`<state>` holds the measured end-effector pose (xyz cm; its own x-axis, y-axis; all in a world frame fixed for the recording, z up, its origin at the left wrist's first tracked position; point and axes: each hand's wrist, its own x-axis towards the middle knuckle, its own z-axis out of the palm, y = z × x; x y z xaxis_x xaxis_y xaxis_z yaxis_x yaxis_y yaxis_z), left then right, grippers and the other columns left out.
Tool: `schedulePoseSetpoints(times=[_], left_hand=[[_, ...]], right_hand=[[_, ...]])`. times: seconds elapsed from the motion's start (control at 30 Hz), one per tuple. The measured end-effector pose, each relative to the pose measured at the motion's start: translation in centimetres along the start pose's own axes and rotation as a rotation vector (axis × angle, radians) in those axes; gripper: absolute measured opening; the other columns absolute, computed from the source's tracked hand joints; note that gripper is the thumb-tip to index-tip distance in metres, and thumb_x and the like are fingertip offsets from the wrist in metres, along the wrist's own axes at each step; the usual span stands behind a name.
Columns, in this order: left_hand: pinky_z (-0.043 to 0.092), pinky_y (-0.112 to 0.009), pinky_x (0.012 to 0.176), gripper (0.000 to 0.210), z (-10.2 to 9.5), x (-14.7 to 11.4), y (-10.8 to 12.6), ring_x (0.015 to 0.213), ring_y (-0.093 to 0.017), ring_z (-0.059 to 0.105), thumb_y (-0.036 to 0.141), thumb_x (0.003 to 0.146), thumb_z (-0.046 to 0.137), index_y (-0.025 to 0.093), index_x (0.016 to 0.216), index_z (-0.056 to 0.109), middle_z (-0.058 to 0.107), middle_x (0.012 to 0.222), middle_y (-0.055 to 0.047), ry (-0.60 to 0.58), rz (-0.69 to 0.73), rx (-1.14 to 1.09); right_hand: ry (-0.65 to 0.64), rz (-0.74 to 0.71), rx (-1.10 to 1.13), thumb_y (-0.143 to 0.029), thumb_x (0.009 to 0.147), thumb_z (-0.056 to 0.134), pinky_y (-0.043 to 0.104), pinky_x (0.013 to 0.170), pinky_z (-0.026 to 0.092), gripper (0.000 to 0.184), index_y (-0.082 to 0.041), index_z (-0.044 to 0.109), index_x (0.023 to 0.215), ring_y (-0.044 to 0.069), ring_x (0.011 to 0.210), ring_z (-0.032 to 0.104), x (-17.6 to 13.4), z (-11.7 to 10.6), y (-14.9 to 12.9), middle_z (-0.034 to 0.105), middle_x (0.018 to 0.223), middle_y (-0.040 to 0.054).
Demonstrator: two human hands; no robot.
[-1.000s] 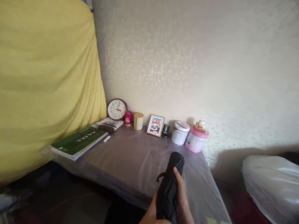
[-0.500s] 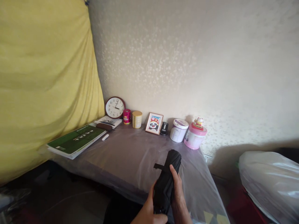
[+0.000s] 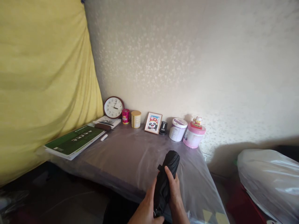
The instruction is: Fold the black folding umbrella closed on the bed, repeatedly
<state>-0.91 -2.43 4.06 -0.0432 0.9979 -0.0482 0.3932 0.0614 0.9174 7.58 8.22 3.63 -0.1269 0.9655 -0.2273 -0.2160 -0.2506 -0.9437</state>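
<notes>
Left fingers (image 3: 151, 191), right fingers (image 3: 169, 176) wrapped round black umbrella (image 3: 162, 186) (neatly folded, it seems), near table (image 3: 126, 152).

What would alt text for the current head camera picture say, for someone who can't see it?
A person's left hand and right hand hold a folded black umbrella at a table. Beyond stand a clock, a panda picture, a white tub and a pink tub; a green book lies at left.

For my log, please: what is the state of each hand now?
Left hand: holding the folded black umbrella, lower end.
Right hand: holding it higher up.
</notes>
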Motion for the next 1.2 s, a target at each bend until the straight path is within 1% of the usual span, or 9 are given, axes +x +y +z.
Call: schedulePoseSetpoints(times=[0.07, 0.17, 0.27, 0.37, 0.53, 0.77, 0.93, 1.07, 1.2], left_hand=[[0.05, -0.03, 0.073, 0.098, -0.6, -0.2, 0.9, 0.083, -0.016, 0.063, 0.018, 0.068, 0.055, 0.023, 0.138, -0.012, 0.055, 0.12, -0.011, -0.09, -0.078, -0.298], [0.046, -0.025, 0.046, 0.087, -0.6, 0.0, 1.3, 0.046, -0.01, 0.056, 0.031, 0.078, 0.047, 0.027, 0.137, -0.017, 0.066, 0.092, -0.004, -0.033, -0.213, -0.384], [0.051, -0.032, 0.076, 0.08, 0.0, 0.6, 0.0, 0.088, -0.017, 0.063, 0.026, 0.075, 0.051, 0.027, 0.14, 0.004, 0.053, 0.126, -0.009, 0.129, -0.076, -0.139], [0.032, -0.032, 0.104, 0.078, 0.3, 1.3, -1.6, 0.127, -0.019, 0.038, 0.019, 0.072, 0.051, 0.025, 0.14, 0.011, 0.032, 0.144, -0.007, 0.198, 0.046, 0.128], [0.045, -0.031, 0.086, 0.077, 0.3, 1.9, -1.8, 0.103, -0.021, 0.059, 0.017, 0.075, 0.047, 0.034, 0.139, 0.008, 0.049, 0.125, -0.008, 0.14, -0.097, 0.415], [0.046, -0.03, 0.08, 0.072, 0.3, 2.1, -1.4, 0.094, -0.021, 0.062, 0.021, 0.079, 0.046, 0.035, 0.139, 0.009, 0.045, 0.128, -0.011, 0.113, -0.124, 0.558], [0.046, -0.031, 0.079, 0.068, 0.1, 2.1, -0.8, 0.091, -0.021, 0.063, 0.021, 0.081, 0.043, 0.037, 0.138, 0.009, 0.046, 0.125, -0.011, 0.083, -0.146, 0.589], [0.047, -0.037, 0.079, 0.065, 0.1, 2.0, -0.6, 0.092, -0.026, 0.063, 0.021, 0.082, 0.04, 0.039, 0.137, 0.01, 0.045, 0.129, -0.014, 0.073, -0.135, 0.605], [0.047, -0.039, 0.08, 0.064, 0.3, 2.0, -0.7, 0.092, -0.027, 0.064, 0.02, 0.083, 0.041, 0.04, 0.136, 0.013, 0.041, 0.134, -0.015, 0.072, -0.145, 0.649]], right_hand=[[0.007, 0.024, 0.008, -0.056, 0.061, 0.066, 0.031, 0.059, 0.052, 0.057, -0.014, 0.06, 0.1, 0.022, 0.066, 0.065, 0.2, -0.1, 0.3, 0.068, 0.072, 0.0028], [-0.022, 0.006, -0.002, -0.057, 0.064, 0.064, 0.033, 0.063, 0.052, 0.058, -0.013, 0.06, 0.101, 0.023, 0.071, 0.065, 0.3, -0.3, 0.3, 0.068, 0.075, 0.003], [0.007, -0.129, -0.155, -0.054, 0.064, 0.066, 0.034, 0.076, 0.049, 0.053, -0.016, 0.06, 0.1, 0.025, 0.087, 0.063, 0.7, -0.8, 0.3, 0.069, 0.086, 0.0038], [0.066, -0.294, -0.343, -0.054, 0.061, 0.068, 0.036, 0.086, 0.044, 0.051, -0.019, 0.062, 0.098, 0.027, 0.098, 0.058, 1.4, -1.8, 0.9, 0.067, 0.094, 0.0052], [0.122, -0.514, -0.522, -0.054, 0.062, 0.067, 0.04, 0.084, 0.044, 0.055, -0.02, 0.062, 0.105, 0.026, 0.091, 0.058, 2.6, -2.9, 2.5, 0.062, 0.095, 0.0078], [-0.173, -0.686, -0.558, -0.043, 0.079, 0.054, 0.033, 0.082, 0.046, 0.03, -0.027, 0.065, 0.102, 0.019, 0.09, 0.057, 1.9, -3.0, 1.4, 0.058, 0.096, 0.0053], [-0.218, -0.643, -0.467, -0.042, 0.075, 0.06, 0.03, 0.074, 0.047, 0.02, -0.024, 0.068, 0.082, 0.019, 0.082, 0.057, 1.9, -3.6, 0.7, 0.062, 0.086, 0.0038], [-0.299, -0.471, -0.352, -0.042, 0.074, 0.062, 0.027, 0.061, 0.048, 0.022, -0.022, 0.067, 0.081, 0.014, 0.059, 0.055, 1.7, -4.8, 0.1, 0.06, 0.07, -0.0004], [-0.432, -0.394, -0.33, -0.039, 0.073, 0.064, 0.03, 0.065, 0.048, 0.019, -0.022, 0.067, 0.081, 0.015, 0.062, 0.059, 1.1, -5.6, -0.9, 0.061, 0.072, -0.0007]])
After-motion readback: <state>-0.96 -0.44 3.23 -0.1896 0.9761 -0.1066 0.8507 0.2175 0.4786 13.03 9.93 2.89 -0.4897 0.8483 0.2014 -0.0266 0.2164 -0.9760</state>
